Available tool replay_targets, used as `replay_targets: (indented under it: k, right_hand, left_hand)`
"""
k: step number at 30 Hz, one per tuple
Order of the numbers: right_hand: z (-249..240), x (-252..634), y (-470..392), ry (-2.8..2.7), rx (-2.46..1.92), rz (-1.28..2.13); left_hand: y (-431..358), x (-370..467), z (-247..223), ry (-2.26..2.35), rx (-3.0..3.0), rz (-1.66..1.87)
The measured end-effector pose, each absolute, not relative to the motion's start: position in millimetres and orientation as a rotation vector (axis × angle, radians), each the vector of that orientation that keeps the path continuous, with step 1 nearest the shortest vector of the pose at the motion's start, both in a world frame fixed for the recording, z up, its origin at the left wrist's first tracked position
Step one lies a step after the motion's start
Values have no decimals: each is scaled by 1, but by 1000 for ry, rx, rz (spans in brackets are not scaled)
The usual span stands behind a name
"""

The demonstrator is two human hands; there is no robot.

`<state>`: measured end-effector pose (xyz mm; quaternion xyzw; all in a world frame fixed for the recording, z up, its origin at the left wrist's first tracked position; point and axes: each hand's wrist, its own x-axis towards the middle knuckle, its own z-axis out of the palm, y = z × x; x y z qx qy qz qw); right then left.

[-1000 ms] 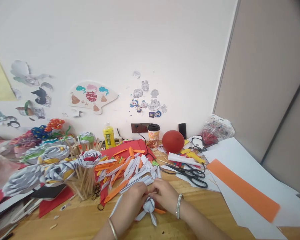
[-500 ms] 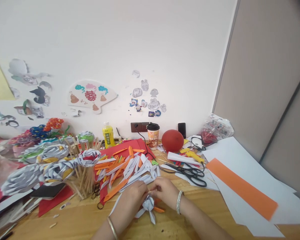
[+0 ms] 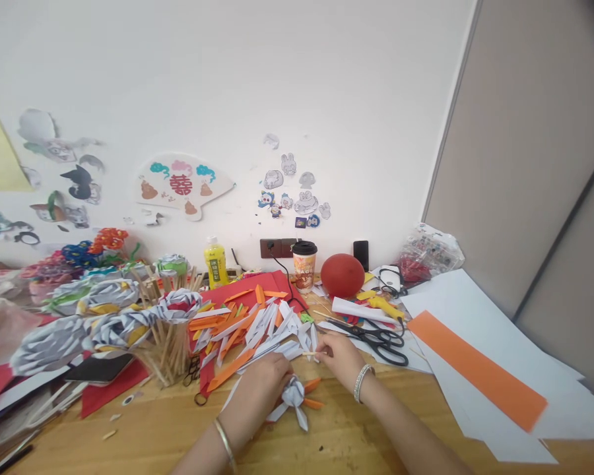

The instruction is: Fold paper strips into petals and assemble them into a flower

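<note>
A small folded-paper flower (image 3: 294, 393), white in the middle with white and orange points around it, is at the front centre of the table. My left hand (image 3: 267, 382) is closed on its upper left side, with the fingertips partly hidden. Just up and right of the flower, my right hand (image 3: 340, 356) pinches the end of a thin pale stick (image 3: 309, 353), apart from the flower. Beyond both hands lies a heap of folded white and orange paper strips (image 3: 272, 323).
Black scissors (image 3: 383, 343), a yellow glue gun (image 3: 383, 303) and a red balloon (image 3: 342, 276) are right of the heap. White sheets (image 3: 455, 303) bear an orange strip (image 3: 480, 369). Paper flowers on sticks (image 3: 121, 326) crowd the left, near a bottle (image 3: 215, 264) and a cup (image 3: 304, 267).
My right hand has moved right and up, away from my left hand and the flower, and the pale stick now shows in its fingers. More orange points of the flower are visible.
</note>
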<state>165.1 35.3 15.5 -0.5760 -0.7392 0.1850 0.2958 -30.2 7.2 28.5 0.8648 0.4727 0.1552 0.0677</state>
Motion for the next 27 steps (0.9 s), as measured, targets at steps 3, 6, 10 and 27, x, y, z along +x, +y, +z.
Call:
replay_targets:
  k: [3, 6, 10, 27]
  right_hand:
    - [15, 165, 36, -1974, -1538, 489]
    - [13, 165, 36, -1981, -1537, 484]
    - [9, 167, 38, -1991, -1546, 452]
    - [18, 145, 12, -1379, -545, 1741]
  left_hand:
    - [8, -30, 27, 1419, 2631, 426]
    - [6, -28, 30, 1427, 2619, 384]
    - [2, -27, 38, 1469, 2530, 456]
    - [-4, -31, 45, 1155, 2556, 1578]
